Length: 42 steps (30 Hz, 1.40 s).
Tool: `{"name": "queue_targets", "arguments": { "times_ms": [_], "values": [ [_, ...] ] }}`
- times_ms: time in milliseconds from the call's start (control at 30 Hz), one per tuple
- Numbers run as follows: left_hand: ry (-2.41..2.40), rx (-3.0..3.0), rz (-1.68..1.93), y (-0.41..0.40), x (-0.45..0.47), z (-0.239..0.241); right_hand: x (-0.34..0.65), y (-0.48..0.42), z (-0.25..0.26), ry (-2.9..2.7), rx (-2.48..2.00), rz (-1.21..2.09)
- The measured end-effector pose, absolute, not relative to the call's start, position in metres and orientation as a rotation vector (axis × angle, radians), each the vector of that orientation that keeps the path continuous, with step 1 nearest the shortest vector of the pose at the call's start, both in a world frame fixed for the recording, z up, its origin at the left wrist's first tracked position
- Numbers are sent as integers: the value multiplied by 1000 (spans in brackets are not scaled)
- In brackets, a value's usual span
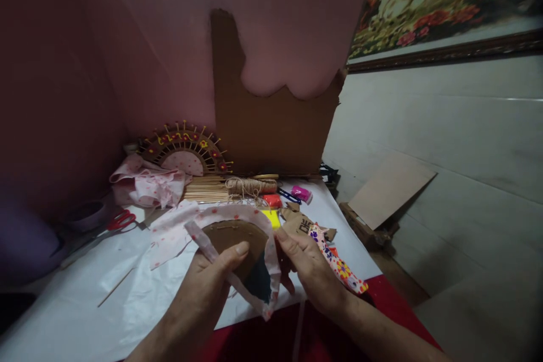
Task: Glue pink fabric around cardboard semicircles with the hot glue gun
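Note:
A rounded cardboard piece (237,240) is held up above the front of the table. Its edge is wrapped in a pale pink fabric strip (232,214) with red spots, and part of its face is dark blue. My left hand (207,285) grips it from the lower left, with the thumb lying on the face. At the right edge, my right hand (311,271) pinches the fabric-covered rim near its thumb. The fingers behind the cardboard are partly hidden. Pink spotted fabric (172,237) lies on the table just beyond my left hand.
Behind stand a decorated half-round fan (182,150), wooden sticks (206,188) and a twine roll (250,185). Red-handled scissors (121,220) lie left, a loose stick (115,287) nearer. A patterned strip (339,263) and cardboard scraps (297,220) lie right. A large cardboard sheet (275,130) stands upright.

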<state>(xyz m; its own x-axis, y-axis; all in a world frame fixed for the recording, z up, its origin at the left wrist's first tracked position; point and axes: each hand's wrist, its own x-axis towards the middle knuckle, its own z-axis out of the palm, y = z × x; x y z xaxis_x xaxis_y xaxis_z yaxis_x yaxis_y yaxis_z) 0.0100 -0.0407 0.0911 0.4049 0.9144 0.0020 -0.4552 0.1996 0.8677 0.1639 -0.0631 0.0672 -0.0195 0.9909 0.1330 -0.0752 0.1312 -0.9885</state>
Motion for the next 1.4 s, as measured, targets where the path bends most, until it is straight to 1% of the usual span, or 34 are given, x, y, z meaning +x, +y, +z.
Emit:
{"name": "queue_targets", "arguments": {
  "times_ms": [133,400,600,733,1000,1233,1400],
  "values": [
    [495,987,914,-43,10,90,166,-58,70,-1094,-945,1292],
    [478,996,949,-44,11,91,168,-61,72,-939,-864,1472],
    [532,1026,924,-42,7,85,167,-63,73,-1049,-867,1509],
    [589,1139,920,-43,5,86,168,-64,72,-1103,-922,1472],
    [612,1277,984,-41,6,88,166,-66,71,-1286,-1039,1235],
    [606,1264,939,-35,6,71,163,-71,68,-1476,-1191,809],
    [622,1267,914,-36,8,71,163,-73,72,-1654,-1203,504]
  ]
}}
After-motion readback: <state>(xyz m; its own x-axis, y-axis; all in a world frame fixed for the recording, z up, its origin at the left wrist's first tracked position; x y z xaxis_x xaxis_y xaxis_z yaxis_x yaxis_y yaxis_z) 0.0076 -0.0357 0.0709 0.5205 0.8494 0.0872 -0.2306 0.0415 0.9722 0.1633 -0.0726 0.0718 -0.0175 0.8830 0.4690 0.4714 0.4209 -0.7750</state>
